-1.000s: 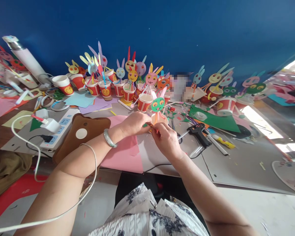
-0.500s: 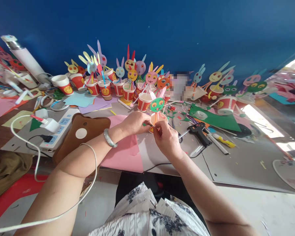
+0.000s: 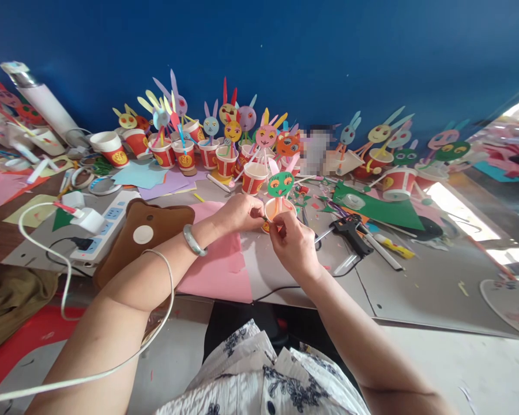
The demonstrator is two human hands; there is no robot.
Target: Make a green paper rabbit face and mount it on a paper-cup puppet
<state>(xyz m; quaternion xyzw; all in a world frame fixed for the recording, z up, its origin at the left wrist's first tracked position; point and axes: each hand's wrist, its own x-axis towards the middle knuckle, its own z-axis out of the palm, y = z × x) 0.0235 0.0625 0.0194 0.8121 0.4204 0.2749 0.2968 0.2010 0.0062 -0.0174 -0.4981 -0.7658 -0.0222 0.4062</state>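
Observation:
In front of me stands a paper cup [image 3: 270,208] with a green paper rabbit face [image 3: 280,184] rising from it on a thin stem; the face has pink ears. My left hand [image 3: 244,213], a bangle on its wrist, is closed with its fingertips at the cup's left side. My right hand [image 3: 292,237] pinches the front of the cup near its rim, thumb and forefinger together. Both hands hide much of the cup's lower part. Any small piece between the fingers cannot be made out.
Behind stand several red paper cups [image 3: 254,180] with paper animal faces. A black glue gun [image 3: 353,236] and green paper [image 3: 383,208] lie right. Pink paper [image 3: 216,265], a brown cushion-like pad [image 3: 160,214] and a power strip [image 3: 112,222] lie left. A white cable [image 3: 169,276] crosses my left forearm.
The green rabbit face has shifted slightly right. My left fingers have curled a little at the cup's side, and a small green bit near them no longer shows. My right hand has barely moved.

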